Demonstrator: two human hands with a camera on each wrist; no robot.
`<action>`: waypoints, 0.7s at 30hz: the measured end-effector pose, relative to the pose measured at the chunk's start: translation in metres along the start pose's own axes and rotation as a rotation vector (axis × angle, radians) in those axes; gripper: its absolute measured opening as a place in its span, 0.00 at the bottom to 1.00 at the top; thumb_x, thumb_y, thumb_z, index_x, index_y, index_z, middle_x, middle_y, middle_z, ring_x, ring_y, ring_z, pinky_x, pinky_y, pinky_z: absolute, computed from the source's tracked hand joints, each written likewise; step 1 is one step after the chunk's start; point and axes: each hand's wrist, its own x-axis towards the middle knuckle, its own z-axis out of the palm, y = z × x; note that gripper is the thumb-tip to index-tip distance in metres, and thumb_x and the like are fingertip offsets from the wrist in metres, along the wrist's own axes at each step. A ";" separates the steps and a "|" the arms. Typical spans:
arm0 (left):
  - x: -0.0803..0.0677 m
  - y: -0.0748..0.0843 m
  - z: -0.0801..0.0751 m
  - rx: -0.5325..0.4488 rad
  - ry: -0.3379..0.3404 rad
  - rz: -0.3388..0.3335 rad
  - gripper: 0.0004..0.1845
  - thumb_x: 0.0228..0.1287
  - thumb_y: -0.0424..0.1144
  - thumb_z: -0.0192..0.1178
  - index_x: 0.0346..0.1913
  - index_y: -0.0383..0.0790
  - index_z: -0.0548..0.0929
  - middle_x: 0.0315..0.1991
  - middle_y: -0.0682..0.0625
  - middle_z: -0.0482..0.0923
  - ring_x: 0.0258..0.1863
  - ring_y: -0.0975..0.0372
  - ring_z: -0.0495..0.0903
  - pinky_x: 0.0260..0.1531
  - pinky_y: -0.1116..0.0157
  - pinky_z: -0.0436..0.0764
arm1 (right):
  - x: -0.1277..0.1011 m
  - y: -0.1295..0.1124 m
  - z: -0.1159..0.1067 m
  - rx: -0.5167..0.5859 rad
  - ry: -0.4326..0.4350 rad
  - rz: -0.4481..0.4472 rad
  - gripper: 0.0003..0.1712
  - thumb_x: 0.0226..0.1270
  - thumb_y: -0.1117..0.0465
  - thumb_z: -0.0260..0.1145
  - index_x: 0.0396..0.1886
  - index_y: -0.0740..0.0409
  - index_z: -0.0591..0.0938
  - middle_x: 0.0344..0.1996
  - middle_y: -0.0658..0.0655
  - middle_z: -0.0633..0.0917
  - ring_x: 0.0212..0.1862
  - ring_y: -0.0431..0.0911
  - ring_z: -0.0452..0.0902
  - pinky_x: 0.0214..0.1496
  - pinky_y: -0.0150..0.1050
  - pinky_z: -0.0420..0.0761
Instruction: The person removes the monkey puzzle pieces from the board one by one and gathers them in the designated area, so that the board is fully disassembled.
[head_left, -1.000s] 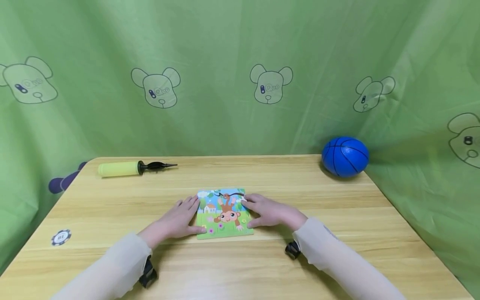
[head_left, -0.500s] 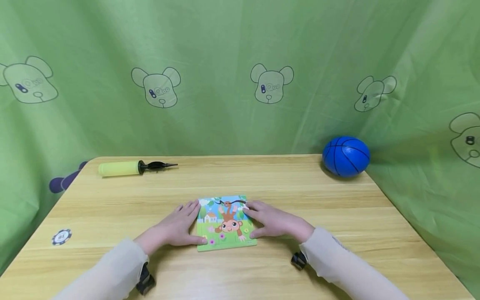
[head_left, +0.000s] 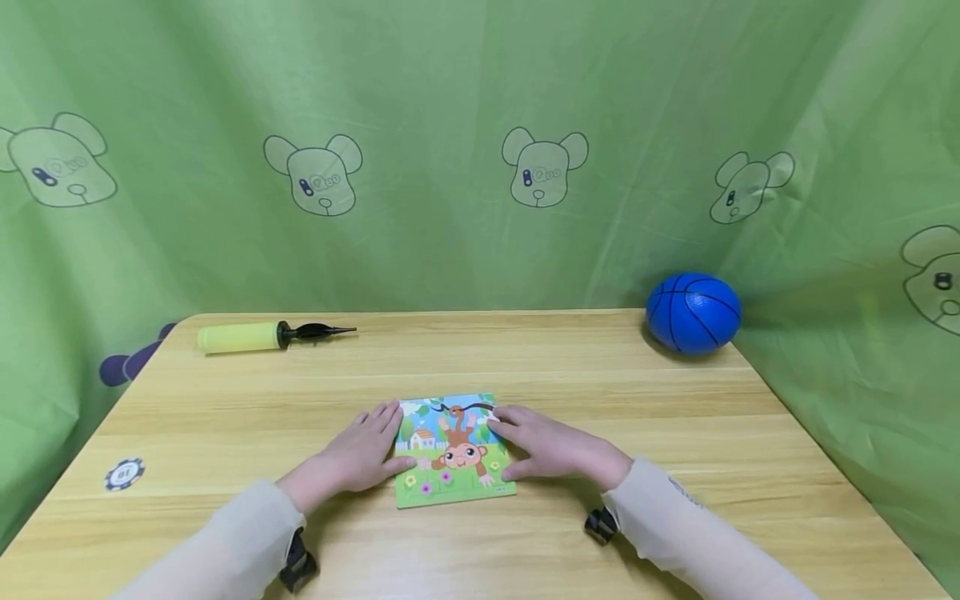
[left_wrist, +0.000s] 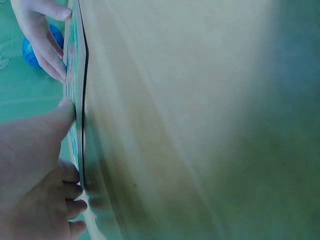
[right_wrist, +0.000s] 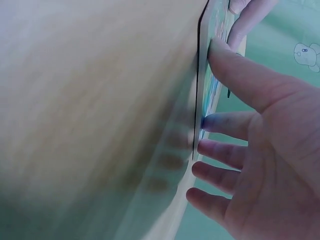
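A thin square picture puzzle board (head_left: 459, 479), printed with a hanging monkey, a house and flowers, lies flat near the middle of the wooden table. Along its left side rests my left hand (head_left: 356, 450), fingertips at the upper left edge and thumb on the printed face. My right hand (head_left: 551, 446) touches the right side, its thumb low on the face and index finger near the upper corner. In the right wrist view, the right fingers (right_wrist: 222, 152) extend loosely beside the board's edge (right_wrist: 202, 70). The left wrist view has the left thumb (left_wrist: 62, 117) pressing the rim.
A yellow hand pump (head_left: 240, 337) with a black nozzle lies at the table's back left. The blue ball (head_left: 693, 314) sits at the back right corner. A poker chip (head_left: 124, 474) is at the left. Green curtain (head_left: 435, 250) surrounds the table's back and sides.
The puzzle board and both hands have slid toward the table's front. Most recently, the left thumb has shifted up from the board's lower left corner.
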 end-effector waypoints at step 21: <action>0.000 0.000 0.003 0.022 0.018 -0.026 0.48 0.61 0.63 0.49 0.67 0.24 0.53 0.69 0.34 0.46 0.68 0.45 0.47 0.65 0.50 0.47 | 0.016 -0.006 -0.013 -0.067 -0.006 0.012 0.38 0.53 0.48 0.70 0.57 0.68 0.73 0.52 0.62 0.74 0.52 0.52 0.71 0.55 0.45 0.72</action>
